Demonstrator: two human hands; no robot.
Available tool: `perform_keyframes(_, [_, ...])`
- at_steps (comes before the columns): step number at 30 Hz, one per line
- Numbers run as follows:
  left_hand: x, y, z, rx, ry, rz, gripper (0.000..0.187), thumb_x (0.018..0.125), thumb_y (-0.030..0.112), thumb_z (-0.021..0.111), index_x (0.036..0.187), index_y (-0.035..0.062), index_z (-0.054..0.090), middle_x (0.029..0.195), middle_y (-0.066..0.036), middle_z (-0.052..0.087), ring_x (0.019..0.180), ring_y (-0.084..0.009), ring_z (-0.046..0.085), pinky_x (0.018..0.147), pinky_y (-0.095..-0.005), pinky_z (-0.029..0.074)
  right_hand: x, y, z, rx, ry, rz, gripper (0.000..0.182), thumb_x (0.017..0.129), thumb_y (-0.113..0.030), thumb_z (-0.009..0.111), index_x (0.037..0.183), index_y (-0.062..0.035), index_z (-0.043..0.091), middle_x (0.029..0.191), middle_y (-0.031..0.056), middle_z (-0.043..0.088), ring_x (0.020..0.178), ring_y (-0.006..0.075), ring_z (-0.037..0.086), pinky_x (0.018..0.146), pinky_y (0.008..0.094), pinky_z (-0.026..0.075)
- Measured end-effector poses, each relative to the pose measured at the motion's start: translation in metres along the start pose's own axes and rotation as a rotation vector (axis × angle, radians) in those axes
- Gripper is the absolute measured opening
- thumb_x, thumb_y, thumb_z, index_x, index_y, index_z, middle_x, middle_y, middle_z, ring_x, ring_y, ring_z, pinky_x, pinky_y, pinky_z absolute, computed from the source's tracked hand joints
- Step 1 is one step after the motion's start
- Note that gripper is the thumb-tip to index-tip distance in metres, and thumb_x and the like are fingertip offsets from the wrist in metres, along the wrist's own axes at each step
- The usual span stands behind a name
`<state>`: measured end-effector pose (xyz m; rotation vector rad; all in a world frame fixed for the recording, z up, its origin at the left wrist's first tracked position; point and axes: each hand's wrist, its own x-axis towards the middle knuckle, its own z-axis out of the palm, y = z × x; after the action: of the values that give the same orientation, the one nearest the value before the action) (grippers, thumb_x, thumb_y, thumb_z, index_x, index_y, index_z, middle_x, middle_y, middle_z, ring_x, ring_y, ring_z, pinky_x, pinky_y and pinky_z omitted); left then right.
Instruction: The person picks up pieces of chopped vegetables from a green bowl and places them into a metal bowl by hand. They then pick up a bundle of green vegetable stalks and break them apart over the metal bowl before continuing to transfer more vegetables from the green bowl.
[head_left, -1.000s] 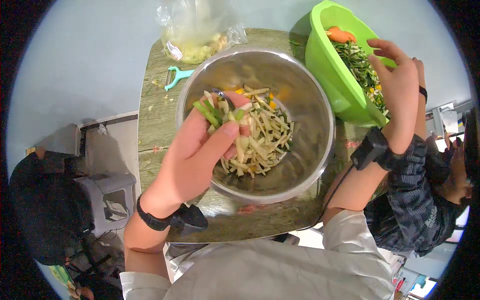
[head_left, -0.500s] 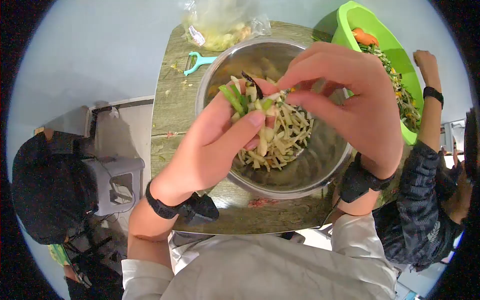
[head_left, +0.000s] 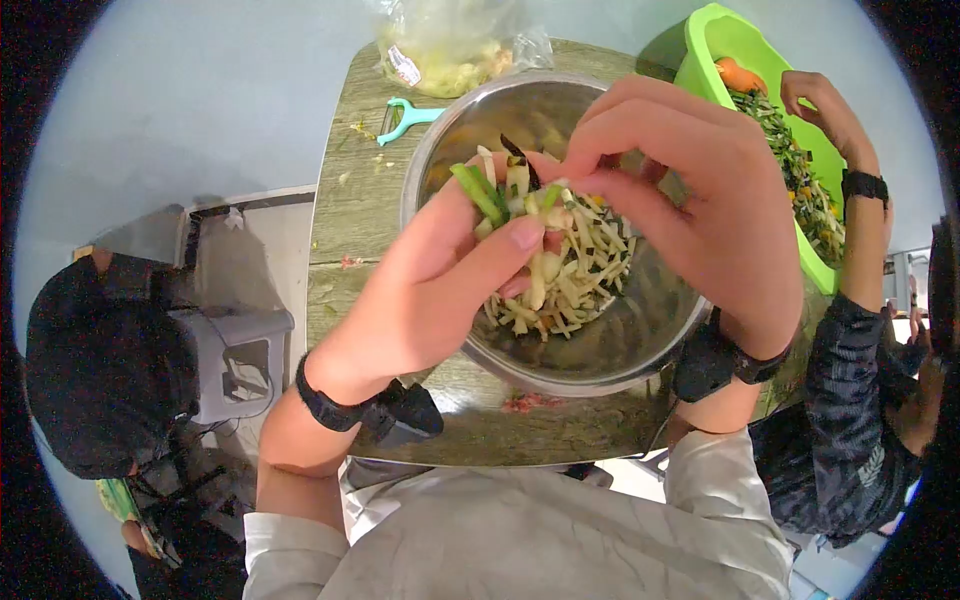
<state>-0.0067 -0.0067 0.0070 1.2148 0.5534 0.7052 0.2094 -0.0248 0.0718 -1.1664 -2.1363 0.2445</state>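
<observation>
Cut vegetables [head_left: 482,195], green and pale bits with one dark piece [head_left: 519,160], sit in the person's left hand [head_left: 428,283], up over the big metal bowl [head_left: 650,320]. I watch from far off, through the head camera. I see the left hand grasping the bits, with its thumb pressed on top. The right hand [head_left: 695,190] has its thumb and finger drawn close together, right at the bits. I can't tell if they pinch one. To me, the step in hand looks like picking through the held bits. I think the next move calls for a small, soft pinch and a steady left hand, so none spill. Below, more cut strips [head_left: 590,255] lie in the bowl. A peeler [head_left: 412,116] lies near it on the table [head_left: 365,225]. Another person's hand [head_left: 825,110] is at the green tub [head_left: 823,272].
</observation>
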Motion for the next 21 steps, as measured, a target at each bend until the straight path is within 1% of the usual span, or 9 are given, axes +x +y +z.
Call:
perform_keyframes(2, [0.0009,-0.0004,0.0014,-0.025,0.011,-0.002,0.043,0.109,0.012,0.048,0.151,0.0002,0.044,0.127,-0.005,0.063,0.105,-0.0123,0.06,0.08,-0.0253,0.047,-0.0006,0.0029,-0.0013,-0.011,0.005,-0.003,0.015,0.082,0.008,0.07,0.093,-0.002,0.067,0.092,0.0052,0.068,0.08,0.0176,0.067,0.062,0.0266,0.049])
perform_keyframes(5, [0.0012,0.0006,-0.0009,-0.001,-0.015,-0.011,0.043,0.109,0.011,0.047,0.151,0.0,0.043,0.127,-0.005,0.062,0.106,-0.0131,0.06,0.083,-0.0263,0.048,-0.0009,0.0028,-0.006,-0.056,0.008,0.002,0.015,0.082,0.008,0.07,0.093,-0.0025,0.066,0.092,0.0053,0.068,0.08,0.017,0.066,0.061,0.0266,0.049])
perform_keyframes(8, [0.0026,-0.0008,-0.0023,-0.018,-0.032,-0.007,0.042,0.11,0.01,0.046,0.15,-0.0003,0.042,0.128,-0.006,0.062,0.107,-0.0135,0.06,0.085,-0.0274,0.048,-0.0023,0.0042,-0.0038,-0.022,0.008,0.019,0.019,0.081,0.008,0.07,0.096,-0.0035,0.069,0.092,0.0047,0.068,0.08,0.0162,0.066,0.062,0.0262,0.049])
perform_keyframes(13, [0.0023,-0.0055,0.0005,-0.071,0.005,0.02,0.041,0.11,0.01,0.047,0.15,-0.0006,0.044,0.128,-0.007,0.063,0.105,-0.0143,0.061,0.085,-0.0285,0.048,-0.0015,-0.0012,-0.0002,0.046,-0.018,0.045,0.032,0.077,0.009,0.074,0.105,-0.0059,0.075,0.097,0.0048,0.068,0.081,0.0158,0.066,0.062,0.0268,0.05])
perform_keyframes(18, [0.0023,-0.0018,-0.002,-0.076,-0.023,-0.01,0.042,0.109,0.011,0.047,0.149,-0.0007,0.044,0.126,-0.007,0.063,0.104,-0.0154,0.061,0.084,-0.0289,0.048,0.0019,0.0065,0.0016,-0.05,0.0,-0.129,0.031,0.073,0.009,0.078,0.1,-0.0054,0.077,0.097,0.0065,0.067,0.081,0.0175,0.066,0.063,0.0277,0.051])
perform_keyframes(21, [0.0034,-0.0055,-0.0022,-0.108,-0.034,0.005,0.041,0.109,0.011,0.047,0.148,-0.0009,0.045,0.123,-0.007,0.062,0.102,-0.0154,0.06,0.081,-0.0286,0.047,0.0022,0.0082,0.0028,-0.07,0.022,-0.165,0.03,0.072,0.008,0.079,0.098,-0.0053,0.078,0.097,0.0072,0.067,0.081,0.0181,0.066,0.064,0.0275,0.051])
